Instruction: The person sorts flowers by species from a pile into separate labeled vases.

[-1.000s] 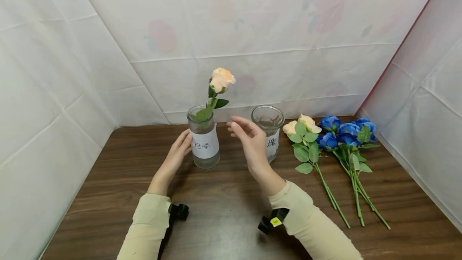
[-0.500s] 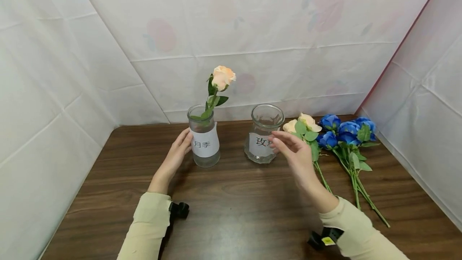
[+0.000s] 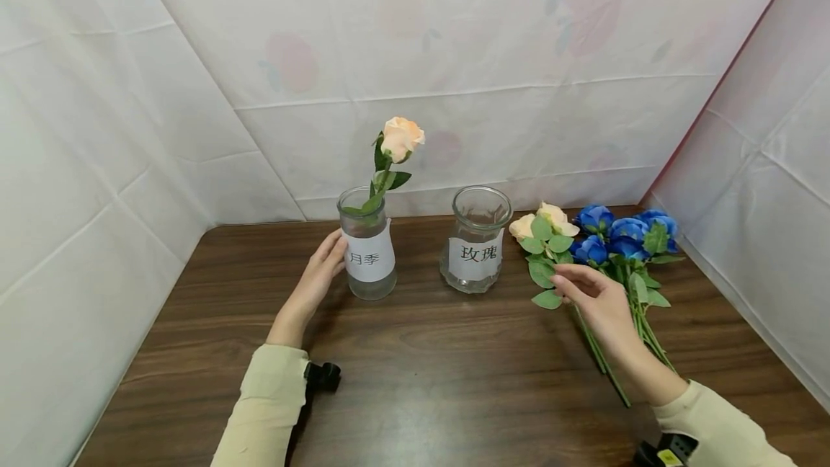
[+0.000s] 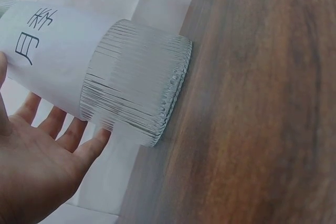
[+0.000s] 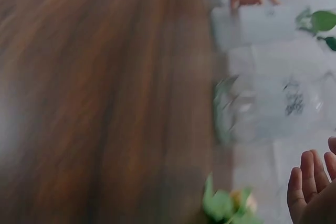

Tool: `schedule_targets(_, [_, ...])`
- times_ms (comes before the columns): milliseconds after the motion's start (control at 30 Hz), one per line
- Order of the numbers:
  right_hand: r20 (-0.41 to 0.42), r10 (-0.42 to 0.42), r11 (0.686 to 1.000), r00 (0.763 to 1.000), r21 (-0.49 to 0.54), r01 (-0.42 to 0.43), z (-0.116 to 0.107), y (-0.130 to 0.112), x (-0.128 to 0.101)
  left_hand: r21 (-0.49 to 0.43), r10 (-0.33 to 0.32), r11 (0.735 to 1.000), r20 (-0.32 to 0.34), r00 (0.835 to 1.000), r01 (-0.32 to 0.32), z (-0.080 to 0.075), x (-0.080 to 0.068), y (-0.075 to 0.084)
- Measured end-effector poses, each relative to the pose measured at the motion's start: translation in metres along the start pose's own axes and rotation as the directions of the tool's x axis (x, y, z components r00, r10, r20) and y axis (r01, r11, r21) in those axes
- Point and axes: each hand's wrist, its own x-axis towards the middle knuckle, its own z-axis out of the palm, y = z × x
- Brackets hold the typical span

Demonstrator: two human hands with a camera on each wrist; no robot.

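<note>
In the head view a ribbed glass vase with a white paper label stands upright, one peach rose rising from its mouth. My left hand rests at the vase's left side; in the left wrist view its fingers lie loosely along the glass. My right hand hovers over the stems and leaves of the cream roses, fingers relaxed, holding nothing. In the right wrist view its fingers are slightly bent. The cream roses lie on the table, their stems partly hidden by the hand.
A second, wider glass vase with a label stands between my hands, no flower in it. Several blue roses lie at the right beside the cream ones. White cloth hangs behind the wooden table.
My right hand has moved right, from beside the peach rose, past the second vase, to above the cream roses' stems. My left hand has stayed at the vase.
</note>
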Motion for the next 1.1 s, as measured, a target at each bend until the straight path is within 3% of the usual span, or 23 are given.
schedule_targets(233, [0.011,0.047,0.99,0.999,-0.136,-0.045,-0.023,0.032,0.001,-0.001,0.007,1.0,0.002,1.0,-0.007,-0.001,0.0,0.0])
schedule_targets(467, [0.022,0.141,0.97,0.99,-0.202,-0.134,-0.036,0.057,0.011,0.008,0.008,1.0,0.004,1.0,-0.008,0.0,-0.001,0.0])
schedule_targets(933, [0.111,0.272,0.905,0.956,-0.366,-0.215,-0.038,0.071,0.029,0.0,0.002,1.0,-0.009,1.0,-0.002,-0.001,0.0,-0.002])
schedule_targets(1100, [0.15,0.284,0.9,0.947,-0.382,-0.209,-0.039,0.071,0.033,0.001,0.003,1.0,-0.006,1.0,-0.003,-0.001,0.001,-0.002])
